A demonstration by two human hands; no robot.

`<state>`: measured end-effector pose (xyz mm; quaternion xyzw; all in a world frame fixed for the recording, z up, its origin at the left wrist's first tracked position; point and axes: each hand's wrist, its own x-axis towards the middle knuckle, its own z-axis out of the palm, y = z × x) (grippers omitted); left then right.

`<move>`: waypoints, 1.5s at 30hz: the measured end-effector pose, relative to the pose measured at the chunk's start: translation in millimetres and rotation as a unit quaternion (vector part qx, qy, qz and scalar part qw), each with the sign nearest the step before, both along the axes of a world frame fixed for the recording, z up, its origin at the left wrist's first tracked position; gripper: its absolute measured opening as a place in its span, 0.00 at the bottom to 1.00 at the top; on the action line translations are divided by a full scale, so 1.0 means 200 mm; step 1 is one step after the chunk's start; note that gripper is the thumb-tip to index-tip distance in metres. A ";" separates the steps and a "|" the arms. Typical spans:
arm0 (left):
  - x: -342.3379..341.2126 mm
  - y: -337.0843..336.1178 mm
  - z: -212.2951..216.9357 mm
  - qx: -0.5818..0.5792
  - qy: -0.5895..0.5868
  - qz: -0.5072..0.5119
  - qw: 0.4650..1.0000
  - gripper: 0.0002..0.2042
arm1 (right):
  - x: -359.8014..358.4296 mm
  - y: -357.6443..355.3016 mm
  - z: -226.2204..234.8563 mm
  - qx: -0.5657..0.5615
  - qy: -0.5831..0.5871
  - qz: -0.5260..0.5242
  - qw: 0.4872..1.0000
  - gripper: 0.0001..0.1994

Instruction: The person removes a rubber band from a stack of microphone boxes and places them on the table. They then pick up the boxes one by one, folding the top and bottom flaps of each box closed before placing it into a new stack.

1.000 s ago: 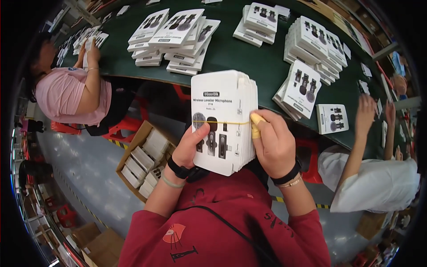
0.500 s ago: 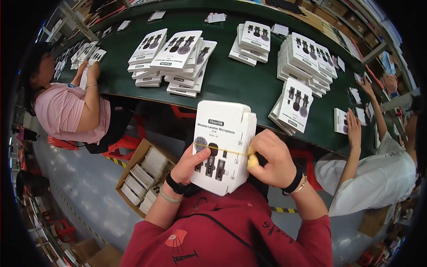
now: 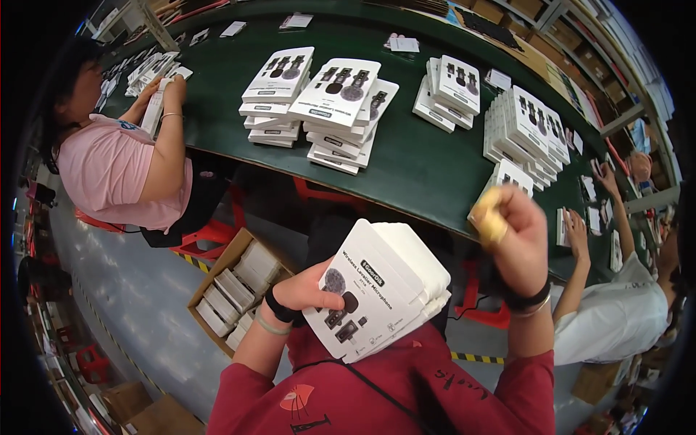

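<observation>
My left hand (image 3: 308, 291) is closed on the near left edge of a stack of flat white microphone boxes (image 3: 384, 283), thumb on the printed top. The stack tilts in front of my red shirt and its layers are slightly out of line. To the right, my right hand (image 3: 511, 225) is raised apart from the stack near the table edge. Its fingers are curled together and blurred, with yellow coverings (image 3: 491, 217) on the fingertips. Whatever they may hold cannot be made out. No rubber band shows on the stack.
Piles of white boxes (image 3: 337, 90) stand on the green table (image 3: 246, 156), with more at the right (image 3: 533, 119). An open carton (image 3: 210, 279) of white boxes is on the floor at left. People sit at the left (image 3: 127, 159) and right (image 3: 616, 312); red stools (image 3: 482, 312) stand below.
The yellow rubber band stretched across the stack is gone from view. My right hand has left the stack, moving right and up. The stack has lowered and turned in my left hand.
</observation>
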<state>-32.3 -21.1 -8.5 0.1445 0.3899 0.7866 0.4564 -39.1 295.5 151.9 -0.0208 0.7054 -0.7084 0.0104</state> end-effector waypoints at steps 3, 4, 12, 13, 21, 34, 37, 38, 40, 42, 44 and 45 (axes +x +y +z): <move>-0.03 -0.03 -0.05 0.003 0.002 -0.011 1.000 0.38 | -0.11 -0.01 -0.01 0.112 0.051 0.032 0.992 0.04; -0.03 -0.04 -0.09 0.009 -0.009 -0.008 1.000 0.37 | -0.15 -0.01 0.00 0.166 0.074 0.047 0.982 0.03; 0.00 -0.09 -0.47 -0.020 -0.108 0.024 0.994 0.29 | -0.46 -0.16 0.23 0.452 0.125 0.115 0.875 0.05; -0.01 -0.09 -0.50 -0.034 -0.135 0.028 0.990 0.27 | -0.54 -0.16 0.24 0.456 0.124 0.112 0.874 0.05; -0.02 -0.21 -0.60 -0.038 -0.250 0.100 0.962 0.23 | -1.53 -0.13 0.16 0.373 -0.030 0.114 0.920 0.07; 0.03 -0.28 -0.53 -0.015 -0.265 0.192 0.945 0.25 | -1.92 0.02 -0.01 0.150 0.052 -0.037 0.987 0.18; 0.09 -0.31 -0.54 0.022 -0.221 0.191 0.956 0.26 | -1.56 -0.13 0.19 0.140 0.040 0.079 0.986 0.17; 0.04 -0.27 -0.56 0.078 -0.226 0.157 0.958 0.26 | -1.28 -0.24 0.34 0.160 0.050 0.049 0.985 0.17; 0.05 -0.16 -0.53 0.161 -0.281 0.150 0.934 0.27 | -0.99 -0.31 0.36 0.208 0.044 0.037 0.976 0.17; 0.09 -0.02 -0.41 0.235 -0.367 0.143 0.889 0.30 | -0.75 -0.34 0.35 0.259 0.056 0.022 0.964 0.17; 0.10 0.11 -0.26 0.269 -0.400 0.122 0.868 0.31 | -0.52 -0.32 0.28 0.300 0.062 0.064 0.950 0.14; 0.10 0.16 -0.20 0.346 -0.400 0.053 0.847 0.32 | -0.42 -0.27 0.22 0.297 0.063 0.057 0.951 0.14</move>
